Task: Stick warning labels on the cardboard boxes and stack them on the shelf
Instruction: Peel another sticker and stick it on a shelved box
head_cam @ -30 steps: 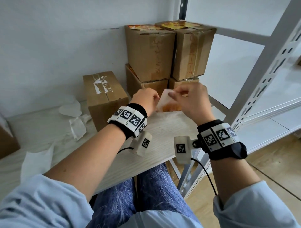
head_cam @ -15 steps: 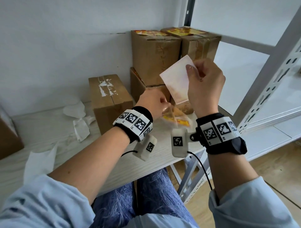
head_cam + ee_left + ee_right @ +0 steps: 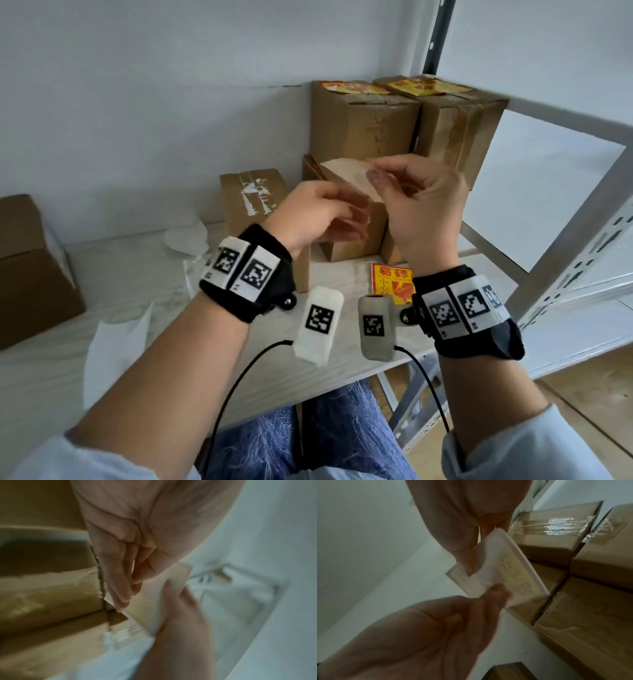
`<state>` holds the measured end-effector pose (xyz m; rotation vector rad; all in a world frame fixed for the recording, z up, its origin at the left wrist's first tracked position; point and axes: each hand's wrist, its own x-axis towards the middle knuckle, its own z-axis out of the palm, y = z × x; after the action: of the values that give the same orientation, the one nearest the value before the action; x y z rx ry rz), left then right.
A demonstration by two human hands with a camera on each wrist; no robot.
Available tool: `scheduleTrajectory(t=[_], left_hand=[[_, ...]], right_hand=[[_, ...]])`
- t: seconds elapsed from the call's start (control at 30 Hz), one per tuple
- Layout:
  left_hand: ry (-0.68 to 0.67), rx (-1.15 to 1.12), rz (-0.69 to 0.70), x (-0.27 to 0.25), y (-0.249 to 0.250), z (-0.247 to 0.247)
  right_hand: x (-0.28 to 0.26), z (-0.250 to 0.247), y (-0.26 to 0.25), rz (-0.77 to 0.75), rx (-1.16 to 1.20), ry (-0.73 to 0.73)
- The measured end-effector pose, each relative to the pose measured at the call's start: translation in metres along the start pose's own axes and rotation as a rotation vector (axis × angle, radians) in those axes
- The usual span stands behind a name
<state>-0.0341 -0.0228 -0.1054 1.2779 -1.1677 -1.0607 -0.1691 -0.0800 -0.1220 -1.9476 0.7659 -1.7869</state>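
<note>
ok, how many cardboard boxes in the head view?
6 boxes: far-left box; torn-tape box; two top boxes on the stack; two lower boxes under them, partly hidden. Others may be hidden.

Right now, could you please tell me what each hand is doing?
Left hand: fingers pinching the white label sheet at its edge.
Right hand: thumb and fingers pinching the same sheet at a corner.
</note>
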Motion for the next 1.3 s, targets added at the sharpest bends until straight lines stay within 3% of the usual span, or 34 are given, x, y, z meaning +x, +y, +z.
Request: scheduleTrajectory(t=[0.1,0.33,0.6,0.73,0.87,0.93,1.07,1.2,1.3], left_hand=[[-0.043,-0.232,-0.021,-0.015,0.029,-0.026],[0.159,-0.06,0.105,-0.03,0.031,-0.056],[0.346,-0.084,0.253,-0.046,0.023,-0.078],[0.431,-0.122,0.306,-0.051,0.021,-0.094],[0.447,-0.035,0.289,-0.052,0.013,-0.104],[0.466,0.016,0.274,-0.053,0.011,-0.104],[0.541,0.15,0.238,-0.052,0.006,-0.111],[0.712,0.531,0.206,-0.051,0.0,-0.119],[0.78,0.834,0.444,-0.05,-0.002,-0.116]], right_hand=[[0.001,0.016,-0.003,-0.053,0.087,-0.014],[-0.001,0.052,-0.014,-0.129,0.138,-0.038],[-0.007,0.076,-0.034,-0.154,0.067,-0.126],[-0.005,0.083,-0.029,0.118,-0.01,-0.226],[-0.003,0.091,-0.035,0.659,0.348,-0.28],[-0.004,0.091,-0.042,0.778,0.5,-0.324],[-0.004,0.089,-0.047,0.665,0.538,-0.344],[-0.002,0.09,-0.047,0.568,0.511,-0.369],[-0.005,0.093,-0.051,0.492,0.482,-0.357]])
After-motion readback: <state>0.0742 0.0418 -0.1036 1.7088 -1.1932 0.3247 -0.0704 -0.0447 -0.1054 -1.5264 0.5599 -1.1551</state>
